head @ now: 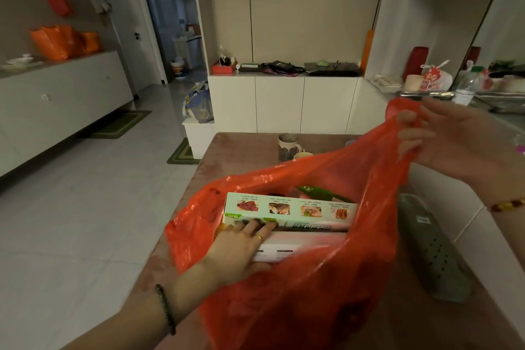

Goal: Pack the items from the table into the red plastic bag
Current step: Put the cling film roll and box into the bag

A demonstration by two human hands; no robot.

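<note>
Mostly hidden, a green packet [319, 193] peeks from behind a long cardboard box [289, 207] printed with food photos, inside the thin, crinkled red bag [326, 287] on the tabletop [241, 150]. Your left hand [241, 250] reaches in, seemingly clasping a blurred pale box [306, 244]. Your right hand [446, 139] pinches the bag's handle, raised high.

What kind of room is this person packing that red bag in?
Most likely a home's dining or living area: a brown table with a mug on it, built-in white cabinets whose shelf holds household clutter, and a tiled floor with a green door mat.
</note>
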